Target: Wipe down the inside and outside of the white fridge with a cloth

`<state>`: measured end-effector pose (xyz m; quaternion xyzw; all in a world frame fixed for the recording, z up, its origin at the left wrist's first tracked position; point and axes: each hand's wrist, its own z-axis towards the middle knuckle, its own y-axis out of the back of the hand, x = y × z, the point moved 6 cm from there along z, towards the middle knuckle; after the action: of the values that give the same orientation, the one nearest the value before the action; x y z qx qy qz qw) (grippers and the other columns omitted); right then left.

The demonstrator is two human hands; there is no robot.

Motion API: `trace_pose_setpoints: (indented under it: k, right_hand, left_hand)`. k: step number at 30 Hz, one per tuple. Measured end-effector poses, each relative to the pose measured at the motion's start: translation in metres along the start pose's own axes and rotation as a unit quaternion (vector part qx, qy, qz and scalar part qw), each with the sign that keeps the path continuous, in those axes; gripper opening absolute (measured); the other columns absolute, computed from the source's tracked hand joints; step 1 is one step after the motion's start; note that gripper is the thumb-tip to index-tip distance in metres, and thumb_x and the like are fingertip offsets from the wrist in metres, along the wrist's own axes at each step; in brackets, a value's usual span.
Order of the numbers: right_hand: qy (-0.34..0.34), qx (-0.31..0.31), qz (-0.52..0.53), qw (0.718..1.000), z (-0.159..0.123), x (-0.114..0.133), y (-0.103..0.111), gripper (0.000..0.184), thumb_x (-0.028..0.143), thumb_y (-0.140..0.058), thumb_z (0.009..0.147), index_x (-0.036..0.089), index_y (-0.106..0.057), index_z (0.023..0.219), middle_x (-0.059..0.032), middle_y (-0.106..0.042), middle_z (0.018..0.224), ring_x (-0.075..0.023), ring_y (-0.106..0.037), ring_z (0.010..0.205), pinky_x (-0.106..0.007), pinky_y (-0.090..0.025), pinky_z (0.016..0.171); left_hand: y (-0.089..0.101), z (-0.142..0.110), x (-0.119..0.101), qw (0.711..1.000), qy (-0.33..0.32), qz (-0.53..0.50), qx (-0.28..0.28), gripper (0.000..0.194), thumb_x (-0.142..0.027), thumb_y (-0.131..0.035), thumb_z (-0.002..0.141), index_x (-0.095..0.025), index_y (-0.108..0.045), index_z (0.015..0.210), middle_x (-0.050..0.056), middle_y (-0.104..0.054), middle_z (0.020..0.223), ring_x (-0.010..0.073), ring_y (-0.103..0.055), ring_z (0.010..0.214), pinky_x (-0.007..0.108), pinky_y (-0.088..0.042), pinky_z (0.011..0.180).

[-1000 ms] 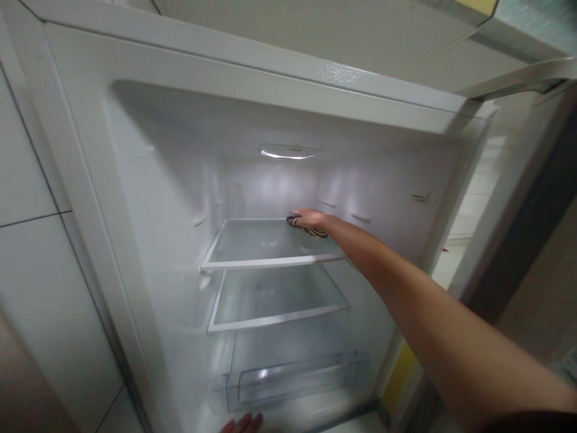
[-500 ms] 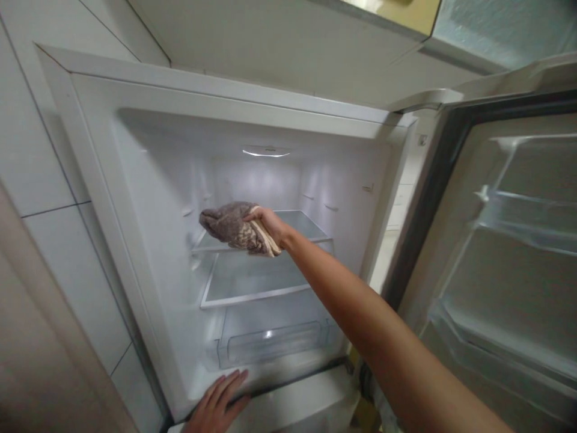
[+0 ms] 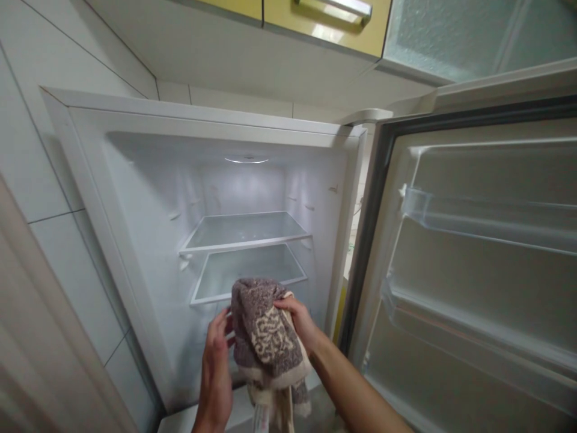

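In front of the open fridge (image 3: 135, 180) I hold a grey and cream patterned cloth (image 3: 265, 337). My right hand (image 3: 300, 322) is closed on the cloth's upper edge, and the cloth hangs down from it. My left hand (image 3: 216, 361) is at the cloth's left side, fingers curled against the fabric. Both hands are outside the compartment, below the lower glass shelf (image 3: 246, 270). The upper glass shelf (image 3: 243, 231) is bare.
The fridge door (image 3: 473, 270) stands open on the right, with clear door bins (image 3: 487, 219). White tiled wall (image 3: 40, 198) runs along the left. Yellow cabinets with a metal handle (image 3: 333, 9) hang above the fridge.
My right hand drew the cloth out of the fridge and down to my front. My left hand left the fridge's bottom ledge and came up to the cloth. The view pulled back.
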<state>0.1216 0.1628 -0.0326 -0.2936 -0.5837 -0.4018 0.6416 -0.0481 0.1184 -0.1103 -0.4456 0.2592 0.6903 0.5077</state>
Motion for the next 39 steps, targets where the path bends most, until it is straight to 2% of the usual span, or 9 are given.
trace_pose_setpoints:
  k: [4,9,16,20,25,28,30,34,39]
  right_hand:
    - [0.044,-0.077,0.076,0.993,-0.028,-0.001,-0.001,0.043,0.04,-0.071,0.078,0.024,-0.074,0.118,-0.0065,-0.067,0.128,-0.0267,-0.061,0.129,-0.039,-0.043,0.118]
    - [0.03,-0.078,0.06,0.995,-0.043,-0.01,0.019,0.043,0.06,-0.07,0.094,0.022,-0.073,0.113,-0.0034,-0.069,0.109,-0.0225,-0.06,0.106,-0.035,-0.044,0.1]
    - [0.061,-0.191,0.08,0.977,-0.062,0.017,0.04,0.045,0.063,-0.077,0.089,0.019,-0.071,0.095,-0.0005,-0.069,0.091,-0.0184,-0.059,0.09,-0.028,-0.043,0.083]
    - [0.029,-0.195,0.21,0.958,-0.071,0.023,0.031,0.044,0.056,-0.087,0.08,0.021,-0.069,0.099,-0.0005,-0.071,0.092,-0.0182,-0.063,0.084,-0.028,-0.047,0.081]
    - [0.056,-0.242,0.245,0.937,-0.07,0.026,0.029,0.045,0.054,-0.09,0.077,0.02,-0.067,0.098,-0.0004,-0.07,0.091,-0.0164,-0.062,0.079,-0.028,-0.05,0.077]
    - [0.043,-0.247,0.234,0.939,-0.064,0.026,0.027,0.047,0.049,-0.093,0.073,0.02,-0.066,0.099,0.0014,-0.068,0.087,-0.0141,-0.06,0.073,-0.026,-0.048,0.072]
    - [0.028,-0.227,0.225,0.947,-0.059,0.026,0.023,0.053,0.043,-0.098,0.066,0.02,-0.066,0.101,0.0024,-0.067,0.086,-0.0132,-0.059,0.072,-0.025,-0.047,0.07]
    - [0.029,-0.156,0.197,0.968,-0.055,0.029,0.016,0.066,0.031,-0.103,0.054,0.021,-0.069,0.11,0.0032,-0.067,0.091,-0.0134,-0.061,0.081,-0.025,-0.046,0.076]
    - [0.048,-0.172,0.048,0.983,-0.063,0.03,0.026,0.053,0.042,-0.096,0.068,0.021,-0.077,0.113,-0.0007,-0.067,0.098,-0.0168,-0.059,0.093,-0.028,-0.044,0.087]
  left_hand:
    - [-0.042,0.023,-0.047,0.996,0.084,-0.018,0.03,0.071,-0.068,-0.079,0.084,-0.02,-0.063,0.133,0.01,-0.076,0.124,0.0248,-0.074,0.113,0.034,-0.06,0.096]
    - [-0.044,0.028,-0.064,0.997,0.073,0.034,-0.007,0.056,-0.069,-0.086,0.075,-0.022,-0.064,0.095,0.0,-0.071,0.083,0.0186,-0.068,0.077,0.029,-0.055,0.074]
    - [-0.057,0.009,-0.067,0.92,0.303,-0.173,0.179,0.079,-0.068,-0.095,0.062,-0.02,-0.069,0.119,0.012,-0.081,0.115,0.0322,-0.077,0.105,0.044,-0.063,0.093]
    - [-0.056,0.025,-0.069,0.962,0.193,-0.052,0.187,0.071,-0.062,-0.091,0.069,-0.019,-0.066,0.12,0.014,-0.078,0.12,0.033,-0.075,0.111,0.051,-0.058,0.105]
    - [-0.045,0.026,-0.067,0.99,0.027,0.137,0.013,0.086,-0.077,-0.076,0.074,-0.019,-0.056,0.134,0.018,-0.065,0.138,0.0413,-0.059,0.134,0.067,-0.04,0.121]
    - [-0.064,0.006,-0.055,0.985,0.092,0.021,0.146,0.077,-0.076,-0.064,0.089,-0.023,-0.052,0.144,0.016,-0.063,0.147,0.0373,-0.057,0.142,0.057,-0.045,0.121]
    - [-0.078,-0.008,-0.054,0.961,0.13,-0.068,0.234,0.082,-0.07,-0.072,0.088,-0.025,-0.047,0.151,0.015,-0.063,0.152,0.0348,-0.058,0.143,0.049,-0.05,0.118]
    - [-0.076,-0.011,-0.054,0.958,0.165,-0.128,0.197,0.096,-0.058,-0.09,0.075,-0.025,-0.047,0.154,0.014,-0.067,0.149,0.0346,-0.065,0.137,0.046,-0.051,0.118]
    - [-0.065,-0.016,-0.047,0.928,0.238,-0.24,0.156,0.095,-0.047,-0.087,0.081,-0.036,-0.041,0.163,0.008,-0.06,0.161,0.0311,-0.058,0.147,0.044,-0.048,0.123]
